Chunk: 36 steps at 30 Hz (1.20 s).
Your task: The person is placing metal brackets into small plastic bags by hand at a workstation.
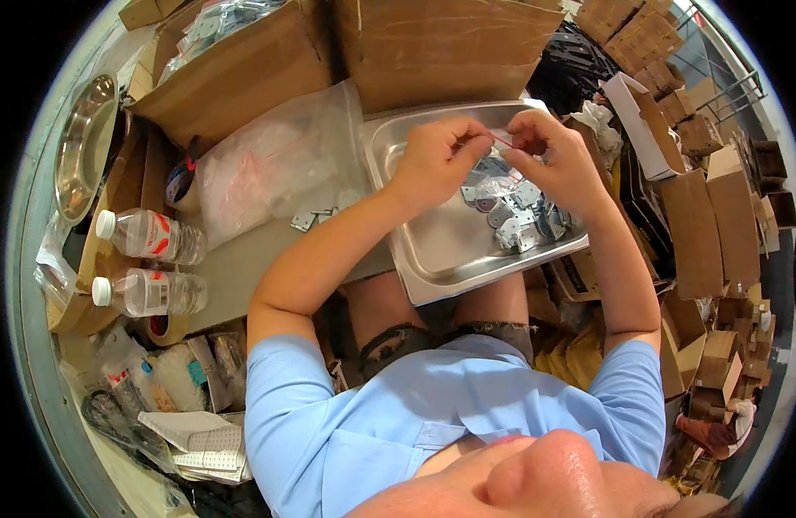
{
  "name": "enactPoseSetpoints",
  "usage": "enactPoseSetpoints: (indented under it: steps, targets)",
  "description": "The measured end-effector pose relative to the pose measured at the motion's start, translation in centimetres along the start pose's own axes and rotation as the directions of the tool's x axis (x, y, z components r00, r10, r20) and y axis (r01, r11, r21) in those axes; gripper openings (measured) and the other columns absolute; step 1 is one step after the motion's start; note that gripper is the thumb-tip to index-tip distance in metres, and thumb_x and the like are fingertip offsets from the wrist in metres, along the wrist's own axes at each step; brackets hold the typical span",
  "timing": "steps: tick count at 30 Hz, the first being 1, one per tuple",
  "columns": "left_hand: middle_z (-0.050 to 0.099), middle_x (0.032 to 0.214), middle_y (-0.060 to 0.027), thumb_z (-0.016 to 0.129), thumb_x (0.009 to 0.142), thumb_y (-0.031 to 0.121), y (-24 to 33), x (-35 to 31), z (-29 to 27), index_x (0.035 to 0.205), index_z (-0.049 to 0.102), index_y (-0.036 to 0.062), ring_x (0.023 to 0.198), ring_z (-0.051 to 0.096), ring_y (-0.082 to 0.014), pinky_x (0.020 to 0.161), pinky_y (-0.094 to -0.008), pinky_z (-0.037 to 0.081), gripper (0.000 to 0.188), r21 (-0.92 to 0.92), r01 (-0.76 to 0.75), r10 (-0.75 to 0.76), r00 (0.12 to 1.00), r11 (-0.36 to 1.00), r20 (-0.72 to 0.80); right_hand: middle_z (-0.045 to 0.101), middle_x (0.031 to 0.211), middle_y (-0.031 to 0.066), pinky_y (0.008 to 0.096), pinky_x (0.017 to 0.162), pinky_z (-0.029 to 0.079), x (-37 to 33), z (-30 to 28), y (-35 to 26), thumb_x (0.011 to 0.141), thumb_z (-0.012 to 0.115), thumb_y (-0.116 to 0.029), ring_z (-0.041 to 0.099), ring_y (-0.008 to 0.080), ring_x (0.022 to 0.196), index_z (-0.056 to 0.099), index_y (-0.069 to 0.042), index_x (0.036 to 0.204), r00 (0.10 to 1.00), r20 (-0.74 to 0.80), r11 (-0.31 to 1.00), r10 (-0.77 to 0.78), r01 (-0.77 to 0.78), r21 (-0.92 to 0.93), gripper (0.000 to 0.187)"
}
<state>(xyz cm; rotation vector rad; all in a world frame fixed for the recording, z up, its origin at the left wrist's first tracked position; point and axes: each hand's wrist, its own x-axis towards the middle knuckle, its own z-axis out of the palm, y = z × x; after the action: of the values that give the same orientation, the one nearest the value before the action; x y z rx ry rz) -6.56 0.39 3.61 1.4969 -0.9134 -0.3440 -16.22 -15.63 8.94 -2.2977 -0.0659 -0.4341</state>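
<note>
Above a rectangular steel tray [432, 246], both my hands pinch the top edge of a small clear zip bag [499, 184] with a red seal line. My left hand [445, 155] grips the left end of the red line, fingers closed. At its other end, my right hand [553, 155] has thumb and fingers bent together on the edge. The bag hangs over a heap of grey metal hinge-like parts [523, 211] in the tray; whether parts are inside it is hard to tell. A few similar metal pieces [310, 219] lie left of the tray.
A large clear bag [273, 168] holding red-lined small bags lies to the left. Two plastic bottles [152, 236] rest at the left edge. Cardboard boxes [449, 52] stand behind the tray, and more boxes [691, 229] crowd the right. A round steel bowl [85, 151] leans far left.
</note>
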Motion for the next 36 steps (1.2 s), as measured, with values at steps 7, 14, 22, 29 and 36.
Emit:
enactPoseSetpoints:
  steps: [7, 14, 22, 29, 36]
  targets:
    - [0.061, 0.077, -0.0065, 0.057, 0.087, 0.008, 0.1, -0.2, -0.1, 0.092, 0.061, -0.0032, 0.071, 0.053, -0.0082, 0.064, -0.0235, 0.046, 0.013, 0.059, -0.115, 0.117, 0.993, 0.992, -0.025, 0.055, 0.074, 0.0092, 0.0301, 0.062, 0.043, 0.7, 0.5, -0.4, 0.077, 0.062, -0.007, 0.053, 0.0175, 0.067, 0.055, 0.002, 0.084, 0.985, 0.128, 0.987, -0.114, 0.127, -0.097, 0.013]
    - [0.06, 0.076, -0.0028, 0.057, 0.088, 0.009, 1.3, 0.5, -2.7, 0.087, 0.06, -0.0019, 0.071, 0.051, -0.0065, 0.063, -0.0225, 0.044, 0.011, 0.125, -0.212, 0.228, 0.965, 0.969, -0.132, 0.055, 0.074, 0.0106, 0.0297, 0.062, 0.043, 0.8, 0.1, -0.7, 0.078, 0.061, -0.009, 0.053, 0.0198, 0.067, 0.054, 0.001, 0.083, 0.993, 0.08, 0.991, -0.092, 0.099, -0.085, 0.014]
    - [0.059, 0.071, -0.0004, 0.055, 0.091, 0.016, 2.7, -1.8, -10.2, 0.086, 0.059, 0.0014, 0.065, 0.051, -0.006, 0.06, -0.0214, 0.042, 0.016, 0.008, -0.098, 0.094, 0.92, 0.995, -0.382, 0.059, 0.087, 0.0109, 0.033, 0.069, 0.045, -0.2, -0.1, 7.6, 0.077, 0.066, -0.01, 0.056, 0.0238, 0.079, 0.057, 0.0, 0.091, 0.943, 0.32, 0.939, 0.086, 0.031, -0.344, 0.02]
    - [0.057, 0.068, -0.0014, 0.054, 0.089, 0.017, -3.1, -8.7, -12.2, 0.086, 0.058, 0.0025, 0.064, 0.052, -0.009, 0.06, -0.0247, 0.042, 0.015, 0.354, 0.286, -0.249, 0.957, 0.89, -0.148, 0.063, 0.08, 0.0183, 0.0398, 0.07, 0.046, -0.5, 1.6, 9.3, 0.072, 0.07, -0.02, 0.061, 0.0336, 0.079, 0.058, 0.0, 0.084, 0.837, 0.454, 0.892, 0.305, -0.084, -0.444, 0.026]
    - [0.061, 0.07, -0.0079, 0.053, 0.088, 0.018, -1.9, -8.3, -11.3, 0.086, 0.058, 0.0006, 0.065, 0.057, -0.013, 0.059, -0.0277, 0.044, 0.018, 0.255, 0.233, -0.133, 0.925, 0.938, -0.356, 0.06, 0.074, 0.0194, 0.0385, 0.065, 0.046, -0.8, 1.0, 7.7, 0.079, 0.062, -0.015, 0.06, 0.0337, 0.071, 0.061, -0.001, 0.087, 0.947, 0.272, 0.954, 0.174, -0.093, -0.286, 0.016]
